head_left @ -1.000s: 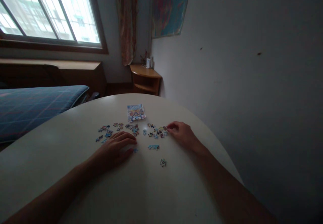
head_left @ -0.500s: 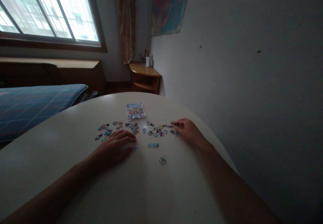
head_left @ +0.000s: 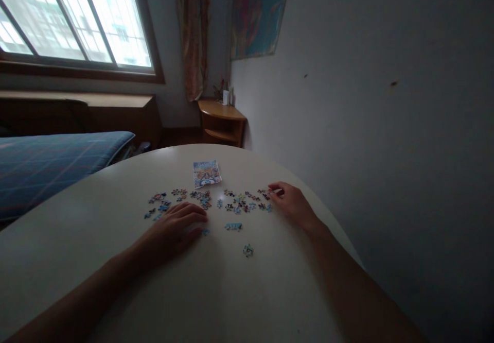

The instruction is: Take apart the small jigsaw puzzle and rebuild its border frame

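My left hand [head_left: 175,232] lies palm down on the white table [head_left: 231,296], its fingers stretched out and holding nothing. A small blue puzzle piece [head_left: 206,232] sits by its thumb. Past its fingers, jigsaw pieces [head_left: 200,198] are spread in loose groups, some partly hidden by the hand. At the right end of the scatter, my right hand [head_left: 289,199] has thumb and index finger curled in a pinch at a tiny puzzle piece [head_left: 269,191], hard to make out. Nearer me lie a joined blue strip of pieces [head_left: 233,226] and a single greenish piece [head_left: 248,251].
A colourful printed picture sheet [head_left: 207,173] lies beyond the pieces. The round table's edge curves close to the wall [head_left: 347,142] on the right. A bed with a blue plaid cover [head_left: 57,168] is at the left, and a wooden corner shelf [head_left: 222,110] stands behind.
My right hand has shifted slightly to the right, and more of the pieces by its fingertips show. My left hand keeps its place. The view has tipped up a little.
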